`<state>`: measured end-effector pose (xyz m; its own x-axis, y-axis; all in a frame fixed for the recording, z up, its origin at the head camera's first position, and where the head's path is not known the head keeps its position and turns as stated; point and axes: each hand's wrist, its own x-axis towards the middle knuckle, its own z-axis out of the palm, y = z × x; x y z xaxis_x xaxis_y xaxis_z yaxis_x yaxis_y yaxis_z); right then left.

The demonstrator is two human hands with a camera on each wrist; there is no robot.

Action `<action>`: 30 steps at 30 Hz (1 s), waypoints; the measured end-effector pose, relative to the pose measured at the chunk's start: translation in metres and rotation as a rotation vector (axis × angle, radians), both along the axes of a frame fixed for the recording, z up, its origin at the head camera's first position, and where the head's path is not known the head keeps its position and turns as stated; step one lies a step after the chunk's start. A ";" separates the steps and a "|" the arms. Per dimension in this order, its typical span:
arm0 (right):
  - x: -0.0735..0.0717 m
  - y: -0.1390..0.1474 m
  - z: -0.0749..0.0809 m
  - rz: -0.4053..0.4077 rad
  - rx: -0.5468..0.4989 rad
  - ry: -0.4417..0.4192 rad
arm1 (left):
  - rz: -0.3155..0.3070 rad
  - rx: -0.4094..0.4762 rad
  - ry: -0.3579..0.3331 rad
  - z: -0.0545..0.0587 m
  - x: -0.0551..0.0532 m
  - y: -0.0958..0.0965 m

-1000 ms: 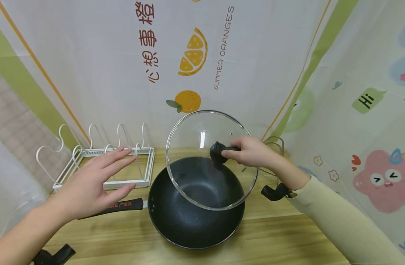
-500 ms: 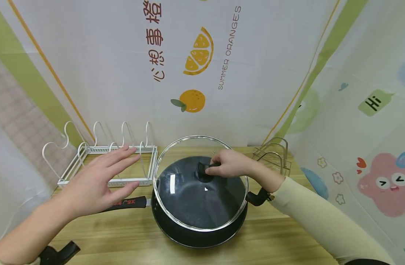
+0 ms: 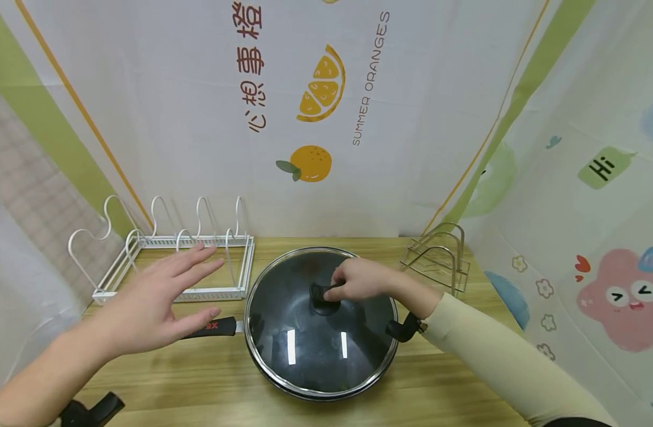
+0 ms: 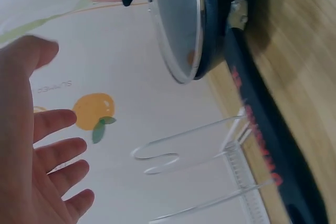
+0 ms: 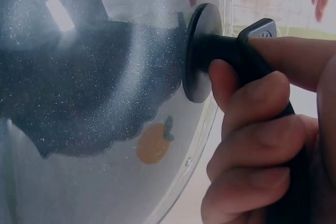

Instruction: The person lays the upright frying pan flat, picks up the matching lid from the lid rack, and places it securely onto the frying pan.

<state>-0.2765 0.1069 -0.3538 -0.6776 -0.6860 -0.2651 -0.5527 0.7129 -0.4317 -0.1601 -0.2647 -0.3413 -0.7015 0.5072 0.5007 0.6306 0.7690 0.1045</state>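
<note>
A round glass lid (image 3: pixel 283 314) with a metal rim lies over the black wok (image 3: pixel 305 396), its edge lined up with the wok's rim in the head view. My right hand (image 3: pixel 366 279) grips the black lid knob (image 3: pixel 322 296); in the right wrist view the fingers curl round that knob (image 5: pixel 236 51). My left hand (image 3: pixel 155 296) hovers with fingers spread and holds nothing, above the wok's long black handle (image 3: pixel 214 327). In the left wrist view this handle (image 4: pixel 273 135) runs down beside the left hand (image 4: pixel 42 150).
A white wire rack (image 3: pixel 209 293) stands at the back left, behind the left hand. At the back right is a small gold-coloured wire rack (image 3: pixel 438 261). A printed curtain (image 3: pixel 411 118) hangs behind the wooden table (image 3: pixel 438 385).
My right hand has lowered the lid from above the wok down onto it, moving slightly left and toward me. The left hand has stayed raised and nearly still.
</note>
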 end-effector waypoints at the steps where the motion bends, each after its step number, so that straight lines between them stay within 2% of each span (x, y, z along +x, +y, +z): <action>1: 0.000 -0.001 -0.001 0.003 0.001 -0.001 | 0.005 -0.013 -0.023 -0.003 0.001 0.000; 4: 0.000 -0.003 -0.003 0.009 0.005 -0.005 | 0.016 -0.044 -0.075 -0.012 0.003 -0.001; 11: -0.001 -0.004 -0.003 0.017 0.015 -0.021 | 0.033 -0.049 -0.098 -0.029 0.005 -0.007; 14: -0.001 -0.004 -0.001 0.013 0.015 -0.031 | 0.052 -0.101 -0.103 -0.046 0.001 -0.016; 18: 0.000 -0.005 -0.001 0.009 0.019 -0.040 | 0.090 -0.190 -0.114 -0.077 -0.004 -0.032; 21: -0.001 -0.006 -0.002 0.016 0.021 -0.039 | 0.110 -0.206 -0.133 -0.091 -0.004 -0.041; 24: -0.001 -0.007 -0.002 0.018 0.025 -0.036 | 0.106 -0.178 -0.147 -0.099 -0.004 -0.046; 30: -0.001 -0.007 -0.003 0.026 0.021 -0.018 | 0.104 -0.142 -0.167 -0.104 -0.005 -0.047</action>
